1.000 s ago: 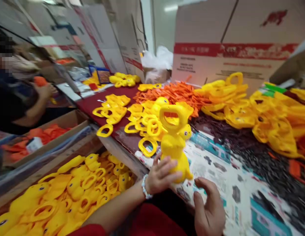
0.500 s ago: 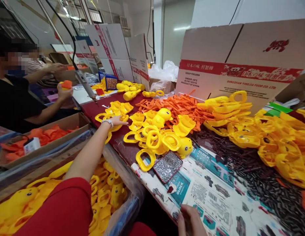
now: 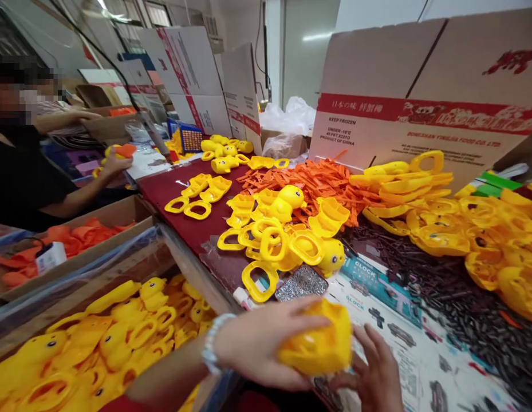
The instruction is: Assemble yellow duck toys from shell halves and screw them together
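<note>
My left hand [image 3: 252,340], with a beaded bracelet at its wrist, is closed around a yellow plastic duck shell [image 3: 319,340] above the front edge of the table. Close by on the right, my right hand [image 3: 375,369] has its fingers apart beside the shell's right end; whether they touch it is unclear. Beyond both hands lies a pile of yellow duck shells with ring handles [image 3: 272,243]. A small tray of tiny metal pieces [image 3: 302,284] sits in front of that pile, partly behind my left hand.
Orange plastic strips [image 3: 308,180] are heaped behind the shells. Dark small parts [image 3: 476,337] spread at right, below more yellow shells [image 3: 441,229]. A carton of yellow shells [image 3: 132,343] stands at lower left. A hanging screwdriver [image 3: 154,136] and a co-worker [image 3: 34,177] are at left.
My left hand has come back from the shells at the table's left side and now holds a duck shell in front of me. My right hand has risen toward it.
</note>
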The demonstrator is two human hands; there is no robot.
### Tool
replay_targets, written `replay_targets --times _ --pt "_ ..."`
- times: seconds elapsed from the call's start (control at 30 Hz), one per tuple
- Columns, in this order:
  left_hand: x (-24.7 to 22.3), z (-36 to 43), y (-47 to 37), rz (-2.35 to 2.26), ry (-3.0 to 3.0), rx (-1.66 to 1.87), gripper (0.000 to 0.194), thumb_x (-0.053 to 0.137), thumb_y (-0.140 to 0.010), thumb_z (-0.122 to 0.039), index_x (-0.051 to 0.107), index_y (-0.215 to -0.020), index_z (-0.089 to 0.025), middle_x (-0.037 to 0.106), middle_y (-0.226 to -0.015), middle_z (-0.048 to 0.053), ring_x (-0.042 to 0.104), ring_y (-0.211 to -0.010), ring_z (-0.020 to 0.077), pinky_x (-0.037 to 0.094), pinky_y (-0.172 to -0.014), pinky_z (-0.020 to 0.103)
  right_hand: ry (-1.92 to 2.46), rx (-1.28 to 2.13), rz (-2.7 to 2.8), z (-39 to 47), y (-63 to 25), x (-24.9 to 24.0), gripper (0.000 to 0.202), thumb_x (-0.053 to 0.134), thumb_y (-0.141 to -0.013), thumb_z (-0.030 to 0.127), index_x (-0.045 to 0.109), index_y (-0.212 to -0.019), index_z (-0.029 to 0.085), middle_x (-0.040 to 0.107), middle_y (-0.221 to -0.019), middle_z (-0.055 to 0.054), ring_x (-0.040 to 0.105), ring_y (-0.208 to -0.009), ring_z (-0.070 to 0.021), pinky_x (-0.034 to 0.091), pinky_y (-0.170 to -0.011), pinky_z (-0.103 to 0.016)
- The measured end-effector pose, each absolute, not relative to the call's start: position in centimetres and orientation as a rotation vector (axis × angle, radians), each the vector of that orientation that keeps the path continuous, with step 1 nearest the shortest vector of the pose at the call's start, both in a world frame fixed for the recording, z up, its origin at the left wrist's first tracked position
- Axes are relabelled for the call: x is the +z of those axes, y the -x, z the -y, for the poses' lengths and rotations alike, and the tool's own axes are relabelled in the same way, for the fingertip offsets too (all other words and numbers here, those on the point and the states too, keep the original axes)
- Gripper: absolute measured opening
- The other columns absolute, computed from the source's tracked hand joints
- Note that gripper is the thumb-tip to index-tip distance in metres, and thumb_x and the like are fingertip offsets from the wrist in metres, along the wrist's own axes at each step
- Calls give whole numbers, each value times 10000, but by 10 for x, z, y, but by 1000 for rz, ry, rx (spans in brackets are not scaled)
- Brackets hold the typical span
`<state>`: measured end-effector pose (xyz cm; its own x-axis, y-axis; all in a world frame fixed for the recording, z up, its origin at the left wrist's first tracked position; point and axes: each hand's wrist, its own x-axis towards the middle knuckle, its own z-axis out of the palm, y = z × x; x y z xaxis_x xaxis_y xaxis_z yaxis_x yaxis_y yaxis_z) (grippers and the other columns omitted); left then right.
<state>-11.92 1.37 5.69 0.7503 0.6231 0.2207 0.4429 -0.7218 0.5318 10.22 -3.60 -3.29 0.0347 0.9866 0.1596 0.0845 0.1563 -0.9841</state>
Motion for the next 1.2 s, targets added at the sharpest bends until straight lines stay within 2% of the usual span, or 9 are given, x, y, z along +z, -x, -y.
replay_targets --times 0.1,0.17,0.37,0.53,0.67,0.83,0.93,1.07,1.2 --pt "27 5 60 -934 -2397 506 925 654 -718 -604 313 -1425 -114 348 -1474 236 477 -1284 337 445 -1036 426 1214 937 1584 16 -137 -22 540 526 -910 575 439 -1313 227 452 -1283 -88 478 -1183 -232 522 -880 -270" --pt "9 12 36 -929 -2349 435 991 625 -712 -661 269 -1442 -93 327 -1487 233 434 -1311 357 425 -1049 464 1256 1088 1663 8 -165 -20 526 487 -919 574 483 -1270 182 489 -1233 -91 506 -1145 -222 515 -888 -265" --pt "-8 27 14 -1033 -2446 286 667 622 -800 -446 402 -1371 -181 273 -1533 151 298 -1360 448 335 -1056 616 1421 1046 1887 -2 -202 -8 408 451 -940 444 534 -1221 160 490 -1226 -85 510 -1115 -197 456 -973 -322" --pt "-3 24 13 -1011 -2467 240 767 656 -760 -530 387 -1384 -176 329 -1498 187 370 -1322 441 401 -1006 590 1376 964 2099 -60 -209 5 309 492 -875 384 650 -1038 174 561 -1101 -50 548 -1007 -181 492 -868 -295" --pt "-3 15 8 -1143 -2494 331 511 645 -811 -415 512 -1260 -209 429 -1446 134 413 -1291 401 409 -978 582 1538 698 2095 -120 -226 5 140 569 -879 200 655 -956 122 574 -1026 -69 532 -993 -172 453 -924 -312" --pt "-7 21 8 -1011 -2442 491 260 614 -840 -340 596 -1054 -193 613 -1206 92 553 -1080 302 454 -887 484 1660 627 2150 -143 -238 7 119 564 -964 181 611 -976 72 568 -890 -37 556 -797 -107 498 -784 -242" --pt "-3 22 6 -857 -2402 694 191 554 -882 -343 607 -983 -189 657 -1071 69 583 -958 238 466 -820 396 1712 514 2186 -141 -243 6 101 535 -957 130 617 -1000 91 566 -924 -39 547 -829 -112 486 -807 -248" --pt "0 6 -15 -808 -2547 697 354 566 -868 -418 572 -1117 -167 582 -1243 129 520 -1154 280 403 -982 437 1791 208 2169 -154 -243 -3 87 553 -921 140 617 -962 96 523 -1053 -74 450 -1074 -187 382 -988 -365" --pt "-4 -2 -38 -878 -2699 432 587 660 -767 -528 535 -1190 -140 546 -1279 193 535 -1131 324 388 -992 458 1743 105 2223 -157 -237 -3 80 550 -836 94 624 -865 101 540 -1049 -82 424 -1102 -224 362 -977 -345"
